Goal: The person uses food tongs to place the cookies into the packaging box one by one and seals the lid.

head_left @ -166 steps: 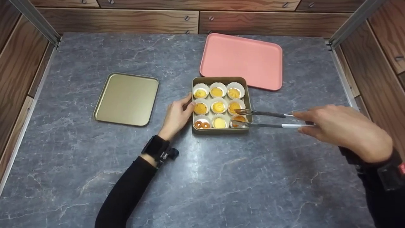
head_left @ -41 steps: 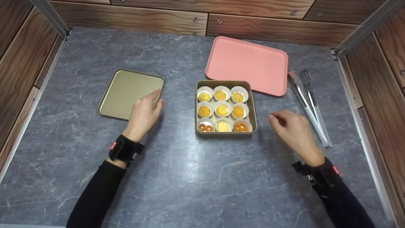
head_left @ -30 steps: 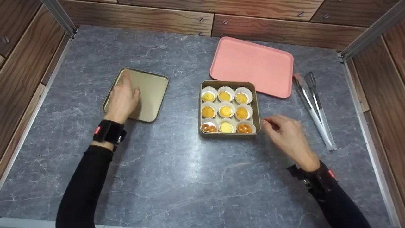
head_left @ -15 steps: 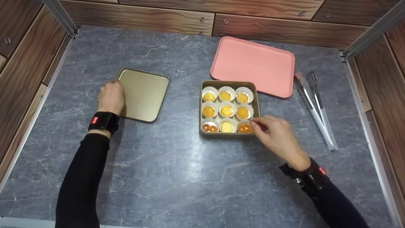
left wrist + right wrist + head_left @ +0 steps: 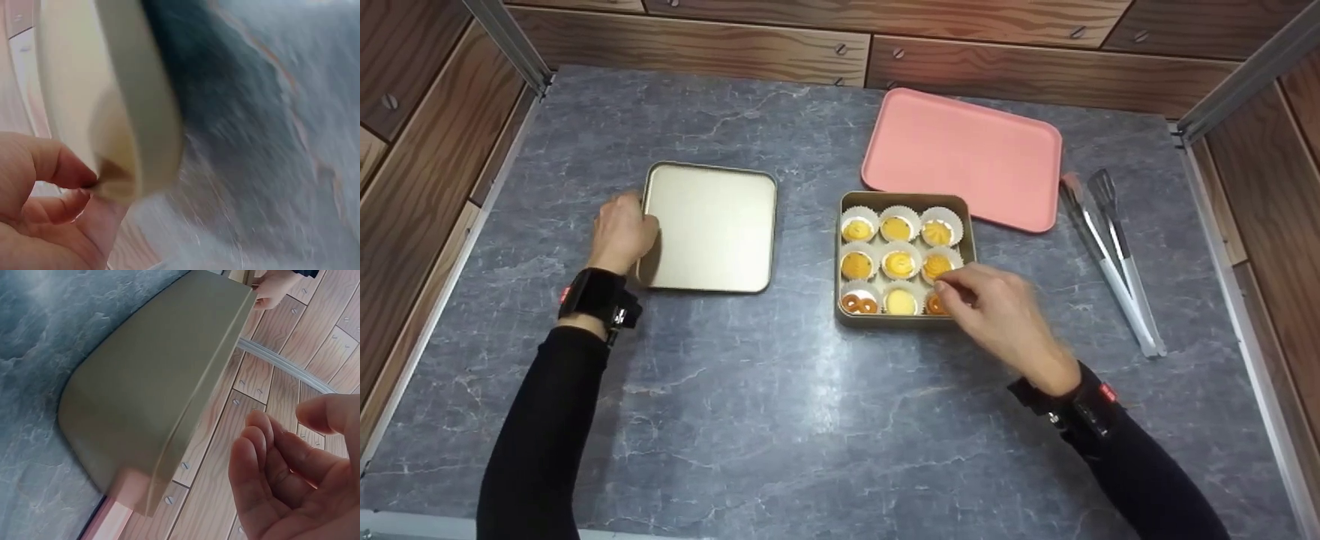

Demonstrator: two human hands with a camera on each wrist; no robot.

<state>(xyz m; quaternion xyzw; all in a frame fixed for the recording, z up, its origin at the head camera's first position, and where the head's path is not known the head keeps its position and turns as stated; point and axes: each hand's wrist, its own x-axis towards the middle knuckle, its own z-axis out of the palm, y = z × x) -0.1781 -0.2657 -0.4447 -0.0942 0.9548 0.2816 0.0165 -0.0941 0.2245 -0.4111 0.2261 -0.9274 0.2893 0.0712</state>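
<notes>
In the head view, my left hand (image 5: 622,232) pinches the left edge of a gold square tin lid (image 5: 711,229). The lid looks raised off the table, and the left wrist view shows thumb and fingers on its rim. To the right sits the open gold tin (image 5: 885,321), holding rows of small cookies in white paper cups; a pretzel (image 5: 859,303) lies in the near left cup. Over the tin's near right corner hovers my right hand (image 5: 1005,315), fingers loosely bent around nothing. It partly hides the near right cup. The right wrist view shows the tin's side wall (image 5: 146,371) beside those fingers.
A pink tray (image 5: 960,157) lies behind the tin, its near edge close to the tin's back right corner. Tongs with white handles (image 5: 1129,307) rest on the grey marbled table to the right. Wood-patterned panels (image 5: 697,41) border the table.
Earlier my right hand held the tongs and my left steadied the tin; the tongs now lie on the table. My left hand has gripped and lifted the lid. My right hand moved left over the tin.
</notes>
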